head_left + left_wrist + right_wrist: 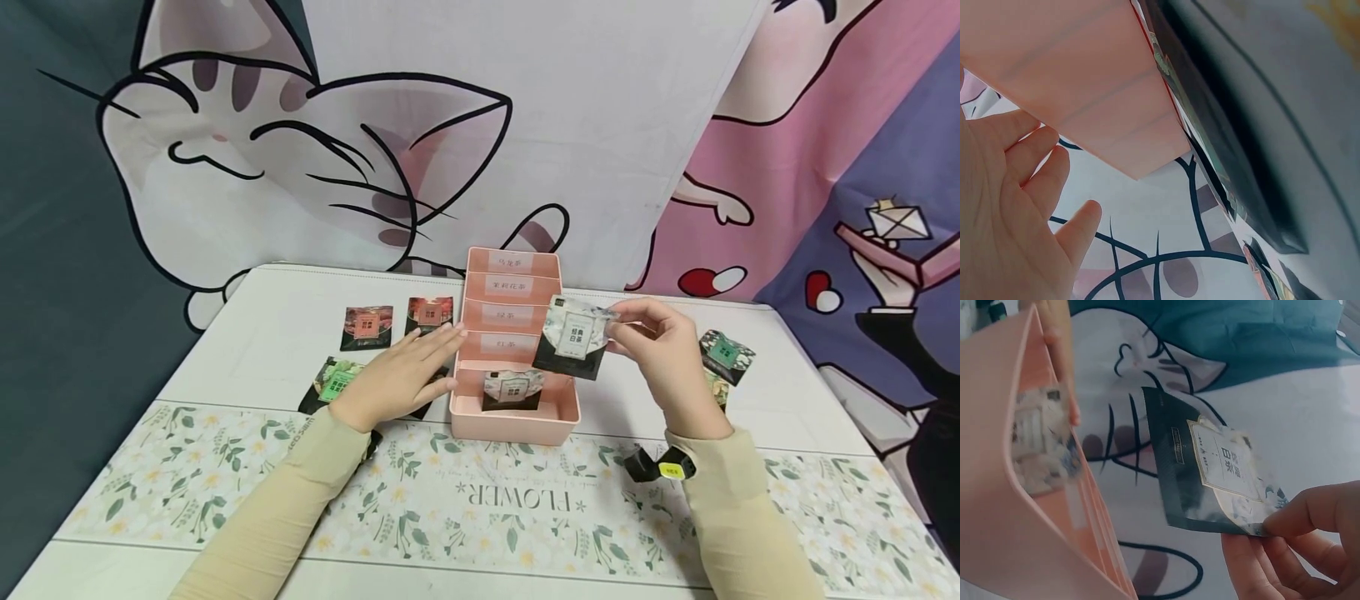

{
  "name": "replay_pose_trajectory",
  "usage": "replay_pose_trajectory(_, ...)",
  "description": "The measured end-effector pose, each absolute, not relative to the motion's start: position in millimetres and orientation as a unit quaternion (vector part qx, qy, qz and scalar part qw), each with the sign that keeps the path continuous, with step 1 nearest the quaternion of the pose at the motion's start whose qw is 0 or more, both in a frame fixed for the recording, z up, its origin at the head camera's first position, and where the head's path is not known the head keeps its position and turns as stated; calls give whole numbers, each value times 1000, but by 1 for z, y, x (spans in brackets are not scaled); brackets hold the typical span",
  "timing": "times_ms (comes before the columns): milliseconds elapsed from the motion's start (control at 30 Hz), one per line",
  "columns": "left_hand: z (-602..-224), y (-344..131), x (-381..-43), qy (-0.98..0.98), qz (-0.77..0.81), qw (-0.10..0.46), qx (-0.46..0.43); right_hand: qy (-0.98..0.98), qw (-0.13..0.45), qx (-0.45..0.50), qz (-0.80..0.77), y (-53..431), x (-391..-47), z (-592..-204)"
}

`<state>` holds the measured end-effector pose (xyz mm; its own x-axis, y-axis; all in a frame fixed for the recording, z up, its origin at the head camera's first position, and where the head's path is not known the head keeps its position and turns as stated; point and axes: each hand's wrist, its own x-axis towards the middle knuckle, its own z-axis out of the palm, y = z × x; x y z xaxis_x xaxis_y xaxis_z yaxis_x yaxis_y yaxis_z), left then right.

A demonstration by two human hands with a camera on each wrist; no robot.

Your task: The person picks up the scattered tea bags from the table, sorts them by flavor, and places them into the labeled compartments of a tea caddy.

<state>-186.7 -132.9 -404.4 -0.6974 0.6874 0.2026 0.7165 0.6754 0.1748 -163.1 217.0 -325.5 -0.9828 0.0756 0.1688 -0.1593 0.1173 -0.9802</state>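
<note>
Head view, right fingers (645, 311) pinching sachet (573, 340), left fingers (433, 350) beside box (515, 428)

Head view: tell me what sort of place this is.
Probably a staged tabletop corner indoors, perhaps set up for filming: cartoon sheets stand behind the table, which bears a labelled pink box and tea packets.

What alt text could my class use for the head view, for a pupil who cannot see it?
A person's right hand pinches a tea sachet near a pink divided box; a similar sachet sits in its front compartment. The left hand, fingers extended, is at the box's left edge, and more sachets lie on the table to both sides.
</note>
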Motion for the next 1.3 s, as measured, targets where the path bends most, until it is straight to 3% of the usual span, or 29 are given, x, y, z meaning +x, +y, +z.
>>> replay_pose_trajectory(400,-405,-133,-188,-913,-120,58,-385,-802,44,63,593,195,-150,-340)
replay_pose_trajectory(1300,-404,-133,-186,-913,-127,55,-384,-901,41,169,398,162,-138,-366)
